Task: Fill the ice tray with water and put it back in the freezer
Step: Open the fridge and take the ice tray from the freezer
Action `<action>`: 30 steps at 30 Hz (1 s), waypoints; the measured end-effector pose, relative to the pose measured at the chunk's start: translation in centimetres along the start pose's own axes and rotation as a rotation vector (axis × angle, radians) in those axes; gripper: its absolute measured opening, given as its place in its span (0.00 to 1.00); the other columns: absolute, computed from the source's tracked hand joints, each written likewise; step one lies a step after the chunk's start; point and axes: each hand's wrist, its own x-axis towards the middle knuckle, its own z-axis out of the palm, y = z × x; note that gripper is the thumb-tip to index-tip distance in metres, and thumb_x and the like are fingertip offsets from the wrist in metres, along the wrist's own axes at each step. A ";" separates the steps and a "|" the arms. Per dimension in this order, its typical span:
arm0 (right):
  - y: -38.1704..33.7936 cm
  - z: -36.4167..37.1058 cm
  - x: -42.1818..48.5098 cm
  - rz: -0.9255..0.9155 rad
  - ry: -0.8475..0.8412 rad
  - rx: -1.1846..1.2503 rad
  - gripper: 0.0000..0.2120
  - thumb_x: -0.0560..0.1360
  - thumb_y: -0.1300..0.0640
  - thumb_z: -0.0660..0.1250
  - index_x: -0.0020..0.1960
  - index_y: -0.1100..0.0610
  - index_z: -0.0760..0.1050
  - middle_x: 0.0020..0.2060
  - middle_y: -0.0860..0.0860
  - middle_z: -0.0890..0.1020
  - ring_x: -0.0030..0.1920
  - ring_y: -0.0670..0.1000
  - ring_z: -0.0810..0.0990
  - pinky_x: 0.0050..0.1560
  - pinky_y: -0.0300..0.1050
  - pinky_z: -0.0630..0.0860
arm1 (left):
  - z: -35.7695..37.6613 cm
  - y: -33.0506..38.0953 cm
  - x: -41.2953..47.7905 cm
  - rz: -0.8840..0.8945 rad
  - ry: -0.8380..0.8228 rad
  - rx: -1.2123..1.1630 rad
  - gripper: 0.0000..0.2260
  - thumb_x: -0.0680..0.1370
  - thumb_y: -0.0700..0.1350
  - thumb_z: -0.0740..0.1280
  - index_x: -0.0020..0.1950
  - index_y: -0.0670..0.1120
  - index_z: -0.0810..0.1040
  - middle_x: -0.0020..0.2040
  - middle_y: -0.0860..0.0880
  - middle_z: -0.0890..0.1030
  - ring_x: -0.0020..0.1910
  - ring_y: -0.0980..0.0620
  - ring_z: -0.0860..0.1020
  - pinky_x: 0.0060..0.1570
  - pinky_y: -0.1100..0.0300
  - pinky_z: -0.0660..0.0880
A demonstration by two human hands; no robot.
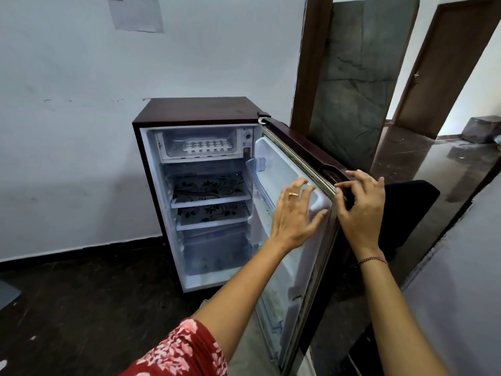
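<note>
Head view: the left hand (293,213) is resting spread, straight fingers (300,185) on the inner liner of the open fridge door (273,164), holding nothing. The right hand (363,210) is gripping the door's outer edge between thumb and curled fingers. The ice tray (207,146) is lying in the freezer compartment (169,146), up and left of the fingers, well apart.

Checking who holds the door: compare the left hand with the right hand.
The left hand is spread over the white inside of the fridge door; the right hand curls round its outer edge. The left hand wears a ring; the right hand's wrist has a red thread. Both are at the open door.
</note>
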 end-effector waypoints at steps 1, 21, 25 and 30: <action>-1.0 0.3 -0.3 -0.033 0.019 -0.034 0.07 0.75 0.57 0.63 0.48 0.58 0.77 0.57 0.55 0.78 0.64 0.55 0.73 0.74 0.54 0.53 | -0.4 -1.1 -0.5 -0.023 0.012 0.020 0.22 0.76 0.57 0.62 0.65 0.46 0.69 0.69 0.46 0.65 0.69 0.47 0.64 0.68 0.46 0.64; -7.4 18.5 -9.1 0.078 -0.543 0.245 0.10 0.76 0.52 0.60 0.51 0.55 0.76 0.58 0.52 0.77 0.63 0.50 0.70 0.65 0.55 0.70 | -4.7 -19.0 -8.1 -0.481 -0.200 0.335 0.26 0.79 0.58 0.53 0.72 0.45 0.64 0.74 0.45 0.64 0.74 0.49 0.60 0.73 0.51 0.54; -7.4 22.5 -9.6 0.152 -0.655 0.252 0.11 0.77 0.52 0.61 0.56 0.54 0.76 0.62 0.51 0.75 0.68 0.52 0.69 0.68 0.58 0.66 | -4.1 -22.8 -8.0 -0.502 -0.296 0.363 0.31 0.77 0.61 0.45 0.76 0.46 0.58 0.77 0.48 0.58 0.76 0.51 0.53 0.74 0.50 0.49; -7.6 28.7 -9.4 0.186 -0.884 0.151 0.23 0.79 0.43 0.56 0.69 0.52 0.67 0.73 0.49 0.63 0.76 0.50 0.52 0.76 0.52 0.46 | -3.7 -29.1 -7.0 -0.544 -0.446 0.424 0.37 0.72 0.65 0.36 0.77 0.48 0.47 0.78 0.50 0.47 0.77 0.52 0.44 0.74 0.49 0.43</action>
